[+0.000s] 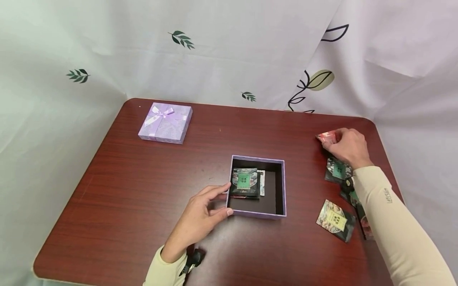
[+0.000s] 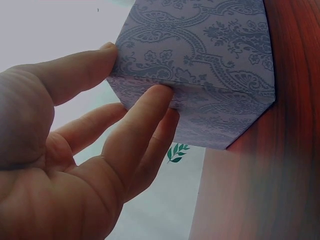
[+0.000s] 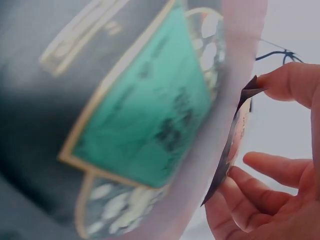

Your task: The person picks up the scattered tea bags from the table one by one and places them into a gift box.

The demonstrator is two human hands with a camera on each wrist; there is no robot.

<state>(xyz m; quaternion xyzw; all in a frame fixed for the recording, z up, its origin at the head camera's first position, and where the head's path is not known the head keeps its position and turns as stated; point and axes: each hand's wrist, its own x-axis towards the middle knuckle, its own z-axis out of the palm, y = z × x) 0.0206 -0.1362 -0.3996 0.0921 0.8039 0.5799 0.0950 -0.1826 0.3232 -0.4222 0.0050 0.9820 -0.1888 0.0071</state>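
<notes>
A lidless purple gift box with a dark inside stands on the table. My left hand holds its near left corner, fingertips at the left wall and thumb at the corner; the patterned outer walls fill much of the left wrist view. Inside, toward the left, lies a green-labelled sachet on others partly hidden beneath it. At the table's far right, my right hand pinches a red sachet between thumb and fingers, its dark edge tilted in the right wrist view.
Several more sachets lie at the right: a green-labelled one, a yellow-labelled one, and others partly under the right sleeve. A purple lid with a ribbon bow sits at the back left. A white printed curtain hangs behind the table.
</notes>
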